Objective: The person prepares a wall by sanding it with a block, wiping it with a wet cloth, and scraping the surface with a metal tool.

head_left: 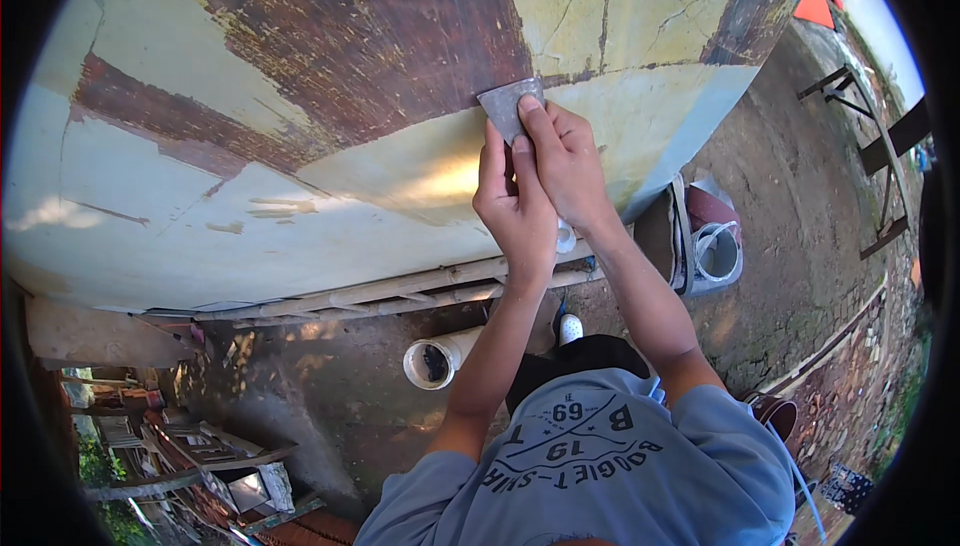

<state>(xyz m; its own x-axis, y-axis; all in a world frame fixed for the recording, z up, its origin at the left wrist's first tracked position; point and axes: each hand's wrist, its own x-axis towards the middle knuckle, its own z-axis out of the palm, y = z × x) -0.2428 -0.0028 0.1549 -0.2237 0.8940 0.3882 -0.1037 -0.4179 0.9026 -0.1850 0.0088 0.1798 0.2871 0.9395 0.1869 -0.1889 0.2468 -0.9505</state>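
Observation:
My left hand and my right hand are together in front of the painted wall, both closed around a scraper with a flat grey metal blade. Both thumbs press along the blade's face, and its wide edge lies at the wall's surface. The scraper's handle is mostly hidden by my hands. Around the blade, a patch of dark reddish-brown paint meets pale yellow paint. Streaks and cracks run across the wall.
Bamboo poles run along the wall's foot. A white bucket with dark contents stands below my left forearm. At the right is another pale bucket. Wood scraps pile at the lower left; wooden posts stand far right.

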